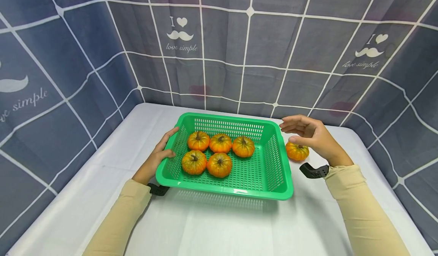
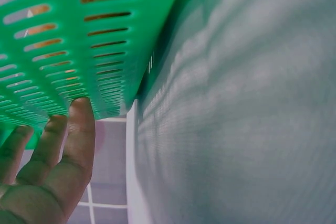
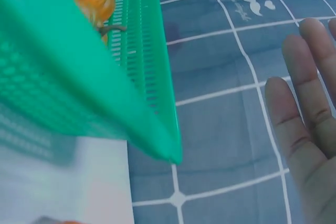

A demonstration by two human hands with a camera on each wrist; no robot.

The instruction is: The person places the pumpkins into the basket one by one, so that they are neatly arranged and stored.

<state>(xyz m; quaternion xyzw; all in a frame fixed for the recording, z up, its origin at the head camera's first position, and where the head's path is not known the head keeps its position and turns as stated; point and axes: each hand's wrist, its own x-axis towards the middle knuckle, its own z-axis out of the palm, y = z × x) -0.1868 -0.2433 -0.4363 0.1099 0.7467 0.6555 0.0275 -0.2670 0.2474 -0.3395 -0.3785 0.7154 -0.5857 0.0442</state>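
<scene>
A green plastic basket (image 1: 236,191) with slotted walls holds several small orange pumpkins (image 1: 219,165), grouped toward its left side. My left hand (image 1: 158,155) grips the basket's left side, thumb over the rim. In the left wrist view, the fingertips (image 2: 80,109) of that hand press the slotted wall from outside. Beyond the basket's right rim, my right hand (image 1: 306,132) hovers with relaxed fingers and holds nothing. Just below it, another pumpkin (image 1: 297,151) lies outside the basket, partly hidden by the hand. The right wrist view shows the right hand's fingers (image 3: 304,93) apart from the basket.
A white cloth (image 1: 205,225) covers the table under the basket. Grey-blue curtains (image 1: 226,35) with white grid lines stand behind the table and along both sides. Each wrist wears a black strap (image 1: 314,170).
</scene>
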